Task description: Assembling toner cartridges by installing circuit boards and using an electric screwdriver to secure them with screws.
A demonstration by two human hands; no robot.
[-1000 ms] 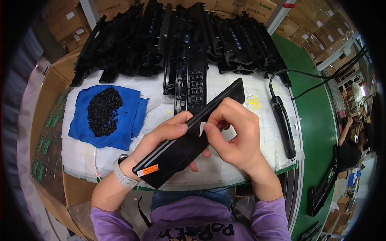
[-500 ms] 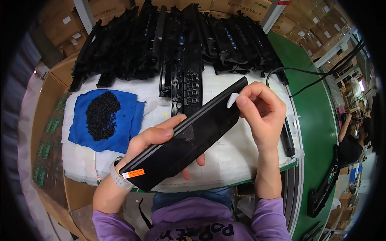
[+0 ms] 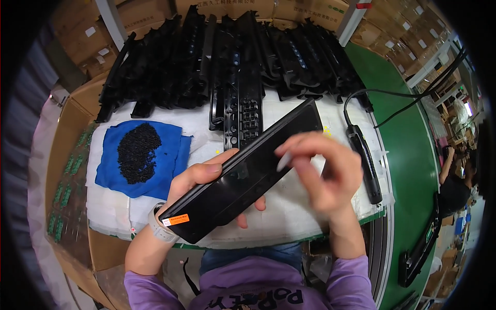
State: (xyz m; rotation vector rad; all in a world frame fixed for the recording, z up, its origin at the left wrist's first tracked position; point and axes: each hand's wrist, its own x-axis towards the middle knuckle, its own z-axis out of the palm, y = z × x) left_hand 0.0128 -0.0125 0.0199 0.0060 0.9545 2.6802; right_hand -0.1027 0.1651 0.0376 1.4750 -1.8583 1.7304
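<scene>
A long black plastic panel (image 3: 243, 181) with a glossy face lies slanted across my view, its far right end raised. My left hand (image 3: 201, 178) grips it, thumb along the upper edge and fingertips showing beneath. An orange and white label (image 3: 176, 220) sticks to the panel's near left end. Over the panel's right half, my right hand (image 3: 328, 170), smeared by motion, pinches a small white piece (image 3: 283, 161) that looks like a wad or scrap. Whether the white piece touches the panel I cannot tell.
Black plastic housings (image 3: 160, 67) are stacked along the table's back. Tiny black parts (image 3: 139, 153) lie heaped on a blue cloth (image 3: 111, 170) at left. A corded black electric tool (image 3: 366, 165) rests at right. A person (image 3: 457, 178) is far right, beyond the green surface.
My right hand has moved left and slightly down along the panel with the white piece. The left hand still holds the panel, and the whole view has shifted slightly.
</scene>
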